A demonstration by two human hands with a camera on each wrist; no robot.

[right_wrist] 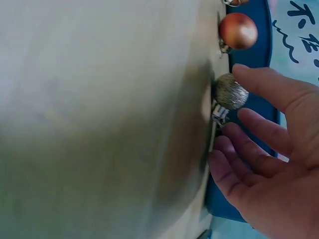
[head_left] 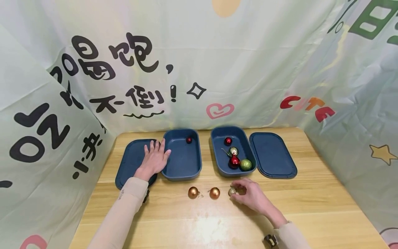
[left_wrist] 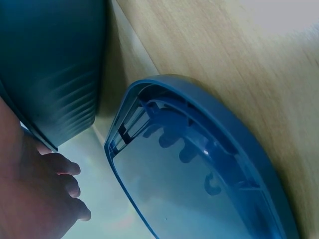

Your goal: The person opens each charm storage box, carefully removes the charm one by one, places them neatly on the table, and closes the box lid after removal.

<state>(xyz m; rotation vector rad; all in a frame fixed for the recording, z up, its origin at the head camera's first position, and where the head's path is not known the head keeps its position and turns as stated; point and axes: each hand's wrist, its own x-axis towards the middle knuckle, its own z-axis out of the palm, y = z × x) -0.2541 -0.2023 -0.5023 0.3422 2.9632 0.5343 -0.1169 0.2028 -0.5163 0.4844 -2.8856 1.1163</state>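
Right grip [head_left: 250, 196] encircles glittery ball [head_left: 231, 191] beside copper ball [head_left: 215, 193], box [head_left: 242, 147] behind; left grip [head_left: 155, 159] outspread.

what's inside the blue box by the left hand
One small red ball lies in the blue box, near its far right corner. The left hand hides part of its left side.

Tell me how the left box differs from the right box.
The left box holds one red ball; the right box holds several balls, including a green one.
The left hand reaches over the left box's rim, while no hand is over the right box's rim.
The left box's lid lies to its left, the right box's lid to its right.
Both are blue, uncovered and round-cornered.
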